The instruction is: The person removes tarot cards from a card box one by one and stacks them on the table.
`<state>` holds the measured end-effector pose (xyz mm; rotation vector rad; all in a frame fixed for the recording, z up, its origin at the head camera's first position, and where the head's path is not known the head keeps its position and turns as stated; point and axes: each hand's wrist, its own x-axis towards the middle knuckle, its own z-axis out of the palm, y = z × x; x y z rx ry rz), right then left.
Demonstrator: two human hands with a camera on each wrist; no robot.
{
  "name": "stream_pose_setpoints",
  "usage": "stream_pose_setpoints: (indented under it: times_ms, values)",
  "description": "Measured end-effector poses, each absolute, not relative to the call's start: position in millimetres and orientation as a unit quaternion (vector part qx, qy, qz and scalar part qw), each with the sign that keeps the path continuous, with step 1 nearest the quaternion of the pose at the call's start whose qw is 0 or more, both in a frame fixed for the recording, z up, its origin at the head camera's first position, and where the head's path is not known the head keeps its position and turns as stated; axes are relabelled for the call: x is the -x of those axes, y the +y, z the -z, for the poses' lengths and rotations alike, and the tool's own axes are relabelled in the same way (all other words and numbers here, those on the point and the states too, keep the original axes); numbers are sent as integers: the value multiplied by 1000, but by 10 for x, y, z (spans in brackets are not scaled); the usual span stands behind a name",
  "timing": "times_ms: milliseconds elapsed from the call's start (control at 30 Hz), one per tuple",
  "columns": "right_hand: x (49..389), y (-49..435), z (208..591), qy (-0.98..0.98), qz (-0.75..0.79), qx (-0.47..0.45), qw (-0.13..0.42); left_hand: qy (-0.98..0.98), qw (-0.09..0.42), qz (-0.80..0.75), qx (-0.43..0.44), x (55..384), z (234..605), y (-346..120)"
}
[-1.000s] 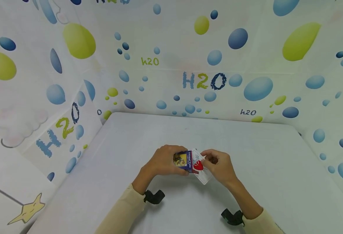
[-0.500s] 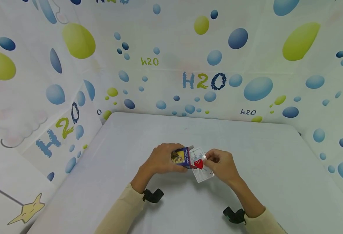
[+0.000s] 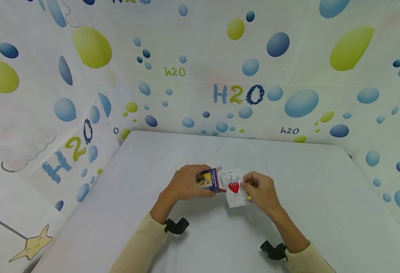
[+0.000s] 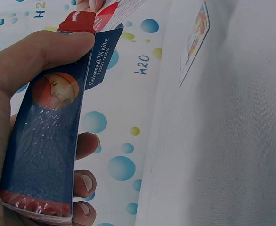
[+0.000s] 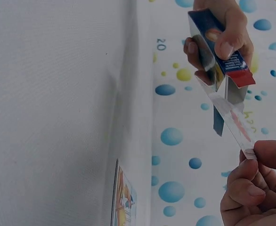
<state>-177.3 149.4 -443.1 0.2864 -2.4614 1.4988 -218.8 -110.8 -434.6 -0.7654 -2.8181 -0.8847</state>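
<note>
My left hand [image 3: 187, 182] grips a blue tarot deck box [image 3: 206, 180] marked "Universal Waite", its thumb along the narrow side in the left wrist view. The box's open end faces right, with a red flap [image 4: 77, 21] standing out. Between thumb and fingers, my right hand [image 3: 259, 189] pinches the edge of a white tarot card [image 3: 233, 193] with a red heart. This card is just right of the box's mouth. A second, colourful card [image 5: 125, 200] shows lower down, close to the table; in the head view my right hand mostly hides it.
A white-covered table [image 3: 159, 159] lies under both hands. Behind it hangs a white backdrop [image 3: 200, 45] with blue and green bubbles. A black wrist camera [image 3: 177, 226] is on the left wrist, another black camera [image 3: 273, 250] on the right.
The heart card has moved from overlapping the box's mouth to just right of it, turning more upright. The box has shifted slightly left and away. The second card's corner now shows beside my right hand.
</note>
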Motion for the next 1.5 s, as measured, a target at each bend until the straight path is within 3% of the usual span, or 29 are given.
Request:
stream_pose_setpoints:
  times_ms: [300, 767, 1500]
  values:
    - [1871, 1576, 4500, -848, -509, -55, 140, -925, 42, 288, 244, 2182, 4349, -1100]
    - [1968, 1720, 4564, -834, -545, 27, 78, -927, 43, 282, 245, 2192, 4354, -1097]
    - [2091, 1850, 4719, -852, -518, 73, 14, -926, 42, 284, 244, 2190, 4359, -1102]
